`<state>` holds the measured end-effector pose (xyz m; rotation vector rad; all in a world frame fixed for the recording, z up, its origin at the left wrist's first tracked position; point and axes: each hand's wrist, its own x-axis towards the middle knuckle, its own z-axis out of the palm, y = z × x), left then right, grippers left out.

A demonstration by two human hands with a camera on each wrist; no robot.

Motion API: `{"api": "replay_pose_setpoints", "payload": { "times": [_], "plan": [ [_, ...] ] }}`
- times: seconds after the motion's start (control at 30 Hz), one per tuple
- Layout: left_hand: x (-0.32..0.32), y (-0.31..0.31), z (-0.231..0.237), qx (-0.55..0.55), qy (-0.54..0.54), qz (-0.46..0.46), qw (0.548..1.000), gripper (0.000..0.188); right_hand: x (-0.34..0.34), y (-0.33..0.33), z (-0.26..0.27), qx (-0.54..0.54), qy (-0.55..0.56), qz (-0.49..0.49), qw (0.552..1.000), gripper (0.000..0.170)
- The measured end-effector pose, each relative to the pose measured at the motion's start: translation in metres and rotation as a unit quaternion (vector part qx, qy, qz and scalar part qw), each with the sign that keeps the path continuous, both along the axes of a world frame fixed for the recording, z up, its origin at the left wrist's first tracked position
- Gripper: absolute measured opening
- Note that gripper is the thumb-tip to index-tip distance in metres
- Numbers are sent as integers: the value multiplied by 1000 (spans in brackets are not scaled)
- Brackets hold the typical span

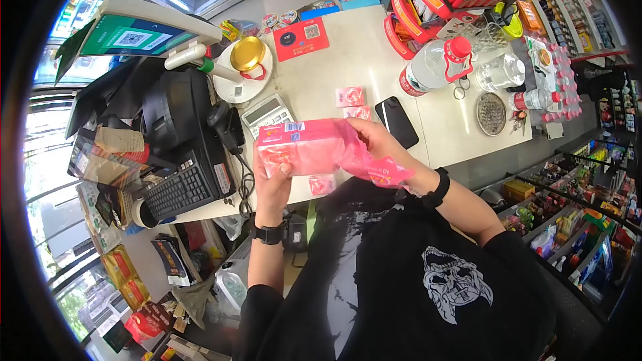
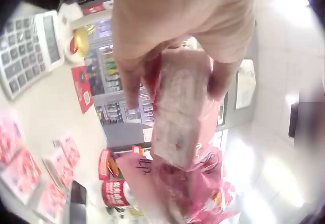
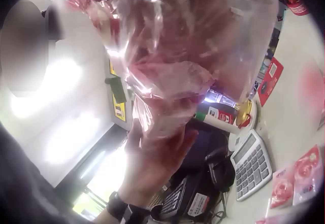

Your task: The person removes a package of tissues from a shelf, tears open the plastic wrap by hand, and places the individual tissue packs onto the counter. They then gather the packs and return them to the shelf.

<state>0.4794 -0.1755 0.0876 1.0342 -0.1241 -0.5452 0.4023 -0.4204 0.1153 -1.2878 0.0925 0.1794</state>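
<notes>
Both hands hold a pink plastic-wrapped multipack of tissues [image 1: 311,150] above the counter. With its thumb on the near side, my left hand [image 1: 273,184] grips the barcode end. At the other end, my right hand [image 1: 378,140] grips where the wrap [image 1: 382,170] hangs loose and crumpled; most of its fingers are hidden by the plastic. In the left wrist view, pale packets [image 2: 180,107] show through the wrap between the left thumb and fingers. Small pink tissue packets lie on the counter, two beyond the pack [image 1: 349,96] and one on the near side [image 1: 322,184].
A black phone [image 1: 397,122] lies right of the packets. To the left are a calculator [image 1: 269,115], a barcode scanner [image 1: 227,125] and a keyboard [image 1: 179,186]. A large water bottle [image 1: 428,67] and a round dish [image 1: 491,113] stand right on the counter [image 1: 441,137].
</notes>
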Motion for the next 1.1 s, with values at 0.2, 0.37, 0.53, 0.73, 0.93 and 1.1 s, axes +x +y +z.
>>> {"api": "replay_pose_setpoints", "payload": {
  "times": [0.2, 0.37, 0.53, 0.73, 0.93, 1.1],
  "plan": [
    [8, 8, 16, 223, -39, -77, 971, 69, 3, -7, 5, -34, -17, 9, 999, 52],
    [5, -3, 16, 209, -165, -59, 962, 72, 4, -1, -5, -55, -47, 5, 997, 53],
    [11, 12, 6, 211, -107, -38, 971, 78, -3, 4, -13, -20, -42, -39, 998, 53],
    [14, 10, 15, 231, -154, -31, 960, 65, 1, 1, -2, -218, -5, 15, 976, 57],
    [12, 11, 8, 194, -116, -84, 970, 83, 2, 4, -3, -73, -27, -9, 997, 60],
    [12, 4, 12, 206, -112, -79, 969, 85, 2, 4, 3, -103, -28, -4, 994, 62]
  ]
}}
